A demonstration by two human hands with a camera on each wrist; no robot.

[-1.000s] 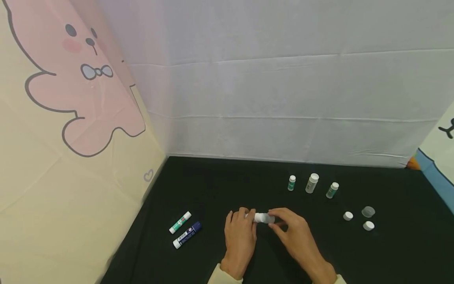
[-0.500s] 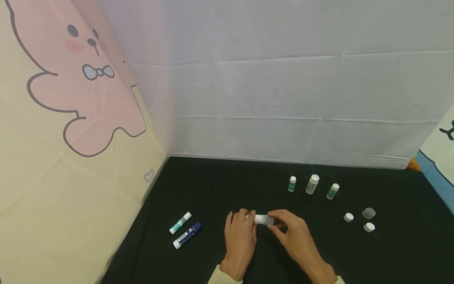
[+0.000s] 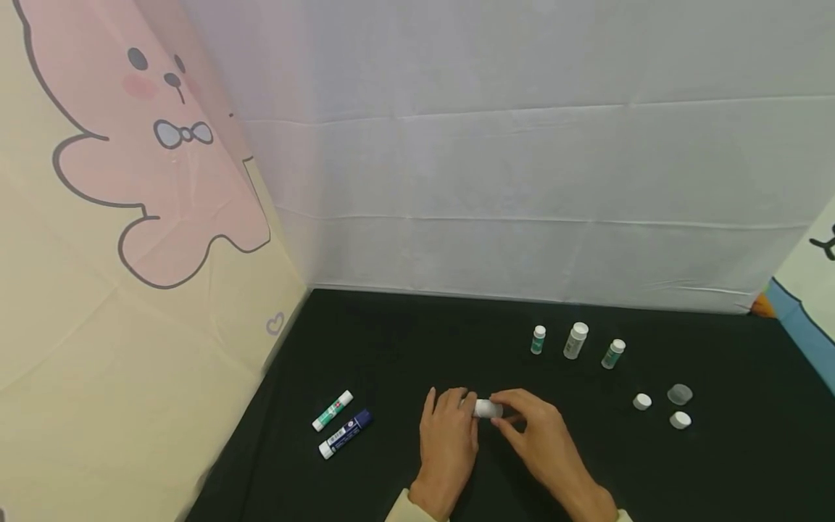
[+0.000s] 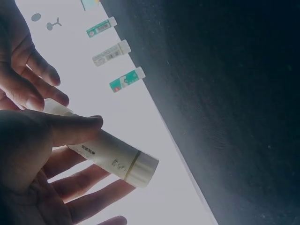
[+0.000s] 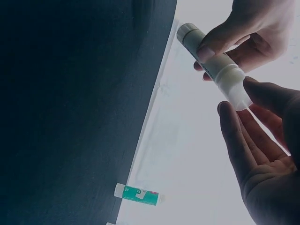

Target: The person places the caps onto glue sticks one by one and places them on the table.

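The tube (image 4: 115, 157) is gripped by the left hand (image 3: 448, 444), its cap (image 5: 236, 94) pinched by the right hand (image 3: 543, 438); capping seems nearly done, 3 loose caps (image 3: 680, 420) unfitted.

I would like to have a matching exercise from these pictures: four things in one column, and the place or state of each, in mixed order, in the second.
1. left hand
2. navy stick
3. loose translucent cap
4. largest standing tube

A. near two white caps
B. between two green-labelled tubes
C. gripping a white tube
D. beside a lying green-and-white stick

Pairs: 1-C, 2-D, 3-A, 4-B
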